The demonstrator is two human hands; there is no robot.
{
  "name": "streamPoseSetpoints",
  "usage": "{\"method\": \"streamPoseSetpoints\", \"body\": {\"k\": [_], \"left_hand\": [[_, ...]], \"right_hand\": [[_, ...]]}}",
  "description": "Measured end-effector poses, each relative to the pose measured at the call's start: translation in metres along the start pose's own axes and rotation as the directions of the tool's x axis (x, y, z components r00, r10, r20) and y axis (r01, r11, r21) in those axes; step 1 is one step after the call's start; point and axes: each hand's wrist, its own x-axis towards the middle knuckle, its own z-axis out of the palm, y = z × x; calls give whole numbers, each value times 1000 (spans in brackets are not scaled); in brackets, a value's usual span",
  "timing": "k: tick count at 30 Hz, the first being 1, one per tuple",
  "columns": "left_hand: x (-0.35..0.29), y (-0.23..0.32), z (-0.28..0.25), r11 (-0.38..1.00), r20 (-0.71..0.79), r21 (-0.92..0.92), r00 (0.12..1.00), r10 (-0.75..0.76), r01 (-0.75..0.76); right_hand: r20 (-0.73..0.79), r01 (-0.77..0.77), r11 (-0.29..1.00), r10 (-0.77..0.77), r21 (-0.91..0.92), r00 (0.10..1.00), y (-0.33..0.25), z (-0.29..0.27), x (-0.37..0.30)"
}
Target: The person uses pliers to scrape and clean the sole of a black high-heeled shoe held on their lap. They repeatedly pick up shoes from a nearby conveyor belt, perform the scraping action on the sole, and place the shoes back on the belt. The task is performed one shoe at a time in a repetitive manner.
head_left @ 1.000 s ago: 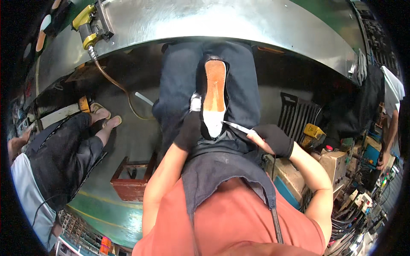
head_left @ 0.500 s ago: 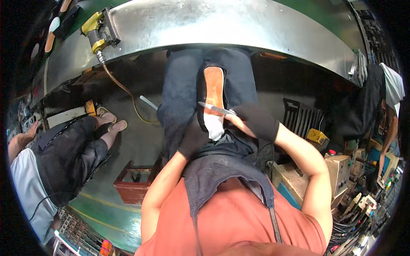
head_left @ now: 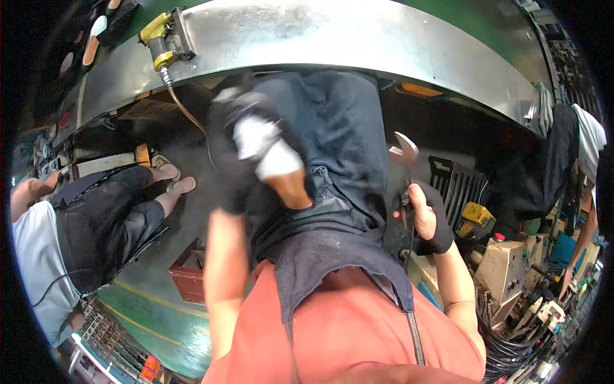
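My left hand (head_left: pixel 231 176), in a dark fingerless glove, is closed around a shoe (head_left: pixel 287 179) over my left thigh. The shoe is tilted, its tan underside toward my lap and white material beside it; motion smears its outline. My right hand (head_left: pixel 430 221), gloved the same way, is raised right of my lap. Its fingers are wrapped round a metal tool (head_left: pixel 405 152) with a curved, hammer-like head pointing up. Hand and tool are apart from the shoe. Dark trousers and a denim apron (head_left: pixel 339 253) cover my lap.
A metal bench (head_left: pixel 332 38) spans the front. On its left end lies a yellow air tool (head_left: pixel 160 41) with a hose. A reddish-brown box (head_left: pixel 187 274) stands on the floor at left. Another person (head_left: pixel 96 249) sits beyond it. Machinery (head_left: pixel 505 269) and a yellow part (head_left: pixel 475 219) are at right.
My left hand has lifted and turned the shoe away from between my thighs, to the left. My right hand has drawn the tool off the shoe to the right, its head now upward.
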Motion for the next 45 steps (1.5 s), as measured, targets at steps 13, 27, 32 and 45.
{"method": "streamPoseSetpoints", "body": {"k": [13, 27, 32, 45], "left_hand": [[-96, -60, 82, 985, 292, 170, 953, -83, 34], [-69, -104, 109, 956, 91, -219, 979, -182, 198], [-59, -103, 119, 948, 91, 263, 983, 162, -181], [-27, -87, 70, 832, 366, 555, 906, -212, -29]], "right_hand": [[514, 397, 619, 13, -678, 857, -25, 7, 58], [673, 549, 453, 169, -702, 720, -26, -12, 128], [684, 668, 152, 95, -728, 723, -41, -10, 121], [582, 378, 723, 42, -579, 812, 12, 3, 89]]}}
